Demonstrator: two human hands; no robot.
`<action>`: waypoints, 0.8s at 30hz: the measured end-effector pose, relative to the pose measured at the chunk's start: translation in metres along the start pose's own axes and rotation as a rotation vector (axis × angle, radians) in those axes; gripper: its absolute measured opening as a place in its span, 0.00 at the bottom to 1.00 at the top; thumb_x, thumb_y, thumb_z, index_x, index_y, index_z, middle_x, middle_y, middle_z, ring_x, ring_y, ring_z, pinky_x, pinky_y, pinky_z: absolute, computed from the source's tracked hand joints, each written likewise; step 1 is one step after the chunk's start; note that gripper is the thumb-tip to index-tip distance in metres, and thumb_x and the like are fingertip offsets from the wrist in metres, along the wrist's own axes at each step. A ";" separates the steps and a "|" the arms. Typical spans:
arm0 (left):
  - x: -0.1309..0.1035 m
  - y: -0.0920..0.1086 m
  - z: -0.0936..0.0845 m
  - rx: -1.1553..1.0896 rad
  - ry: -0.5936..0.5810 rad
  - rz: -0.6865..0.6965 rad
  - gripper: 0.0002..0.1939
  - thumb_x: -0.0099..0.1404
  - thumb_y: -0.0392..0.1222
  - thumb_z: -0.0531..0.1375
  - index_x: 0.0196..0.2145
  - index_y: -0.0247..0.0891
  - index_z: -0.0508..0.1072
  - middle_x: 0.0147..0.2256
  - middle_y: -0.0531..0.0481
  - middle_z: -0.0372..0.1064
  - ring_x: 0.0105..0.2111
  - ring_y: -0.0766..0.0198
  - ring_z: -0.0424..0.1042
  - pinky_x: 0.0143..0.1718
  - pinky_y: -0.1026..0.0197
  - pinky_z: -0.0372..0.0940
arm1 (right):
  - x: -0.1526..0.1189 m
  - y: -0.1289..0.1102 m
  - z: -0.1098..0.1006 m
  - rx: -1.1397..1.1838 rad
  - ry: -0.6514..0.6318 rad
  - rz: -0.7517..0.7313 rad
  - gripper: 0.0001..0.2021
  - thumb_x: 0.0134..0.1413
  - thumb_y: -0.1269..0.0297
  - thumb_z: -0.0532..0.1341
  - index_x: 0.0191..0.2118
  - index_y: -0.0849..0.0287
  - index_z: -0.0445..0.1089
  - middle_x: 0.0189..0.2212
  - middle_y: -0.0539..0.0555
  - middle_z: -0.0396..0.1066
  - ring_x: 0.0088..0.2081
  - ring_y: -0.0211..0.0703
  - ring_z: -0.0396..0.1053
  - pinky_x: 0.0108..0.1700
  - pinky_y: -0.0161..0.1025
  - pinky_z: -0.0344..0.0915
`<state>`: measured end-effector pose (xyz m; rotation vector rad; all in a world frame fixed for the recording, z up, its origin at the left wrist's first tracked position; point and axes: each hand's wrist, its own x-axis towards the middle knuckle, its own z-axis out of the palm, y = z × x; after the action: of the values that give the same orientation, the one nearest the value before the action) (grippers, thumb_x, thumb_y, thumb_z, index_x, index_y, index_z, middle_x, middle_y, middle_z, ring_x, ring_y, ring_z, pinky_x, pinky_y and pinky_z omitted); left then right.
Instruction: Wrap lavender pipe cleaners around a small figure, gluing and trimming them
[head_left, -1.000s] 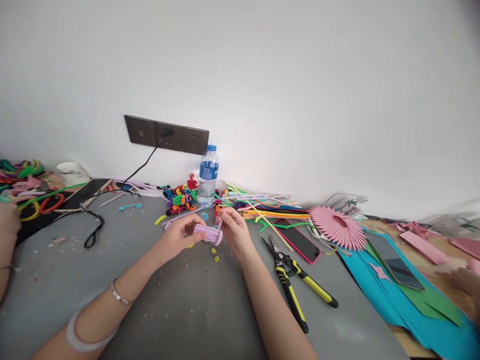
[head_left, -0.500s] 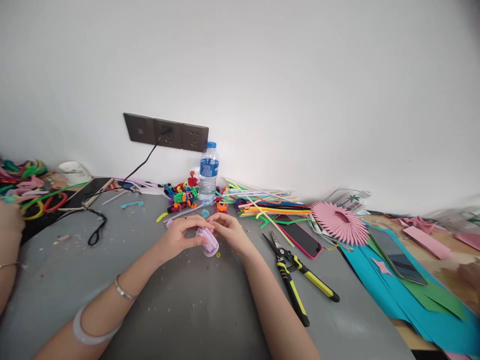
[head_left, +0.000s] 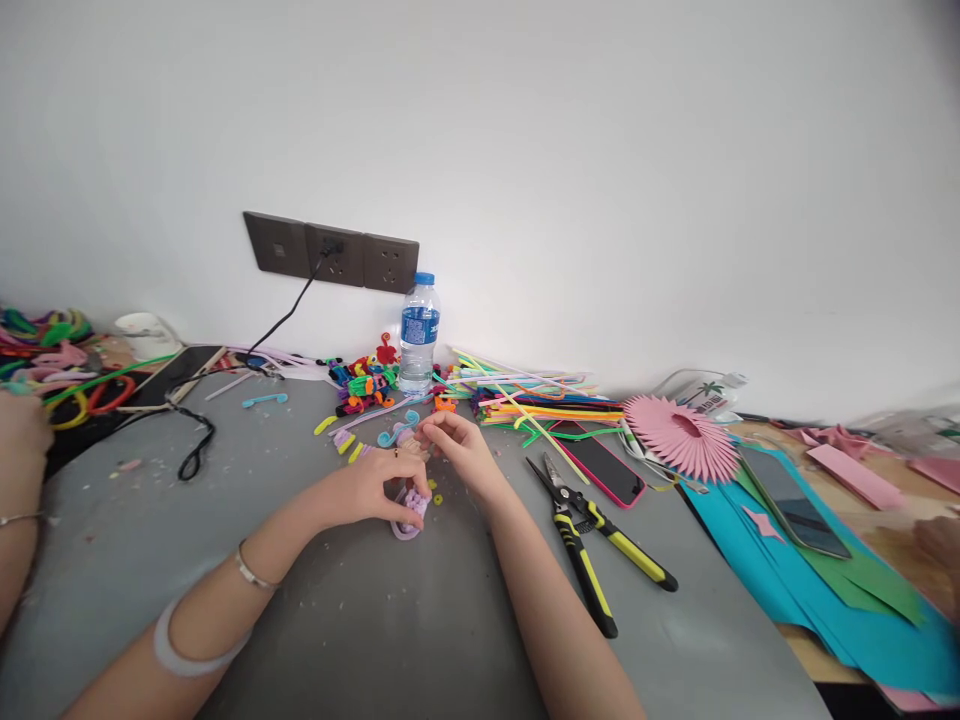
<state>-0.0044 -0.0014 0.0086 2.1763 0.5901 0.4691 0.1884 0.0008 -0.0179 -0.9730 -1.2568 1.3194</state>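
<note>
My left hand is closed, thumb and fingers pinching a lilac fuzzy bundle, which looks like coiled pipe cleaner, just above the grey table. A loop of it hangs below the fingertips. Close beside it, my right hand has its thumb and fingertips pressed together; whatever they hold is too small to make out. Small yellow-and-lilac pieces lie beyond my left hand, next to a light blue curled piece. Tiny yellow rings sit right of the bundle.
Yellow-black pliers lie open right of my right arm, near a pink-cased phone. Pipe cleaners and a water bottle are at the wall. Another person's hand shows at left; a black cable crosses the table.
The lilac bundle has turned over and moved slightly lower in my left hand. My right fingers have drawn up and away from it. A hand has appeared at the far right edge.
</note>
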 end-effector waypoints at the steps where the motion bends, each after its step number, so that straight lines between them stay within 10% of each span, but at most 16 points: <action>1: 0.000 0.000 0.000 -0.017 -0.024 -0.002 0.10 0.60 0.48 0.68 0.34 0.39 0.77 0.36 0.50 0.76 0.37 0.61 0.73 0.39 0.62 0.64 | 0.000 -0.001 0.000 0.001 -0.001 0.001 0.17 0.49 0.48 0.69 0.32 0.57 0.74 0.29 0.51 0.76 0.29 0.39 0.69 0.31 0.35 0.62; 24: -0.002 -0.003 -0.007 -0.059 -0.148 -0.047 0.06 0.60 0.44 0.68 0.34 0.40 0.80 0.34 0.51 0.78 0.36 0.61 0.73 0.40 0.63 0.63 | 0.001 0.005 -0.002 0.047 0.093 -0.011 0.15 0.50 0.49 0.67 0.34 0.56 0.73 0.27 0.50 0.74 0.28 0.39 0.67 0.29 0.35 0.59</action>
<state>-0.0106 0.0030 0.0101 2.1151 0.5390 0.2939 0.1892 0.0029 -0.0234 -0.9816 -1.1542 1.2749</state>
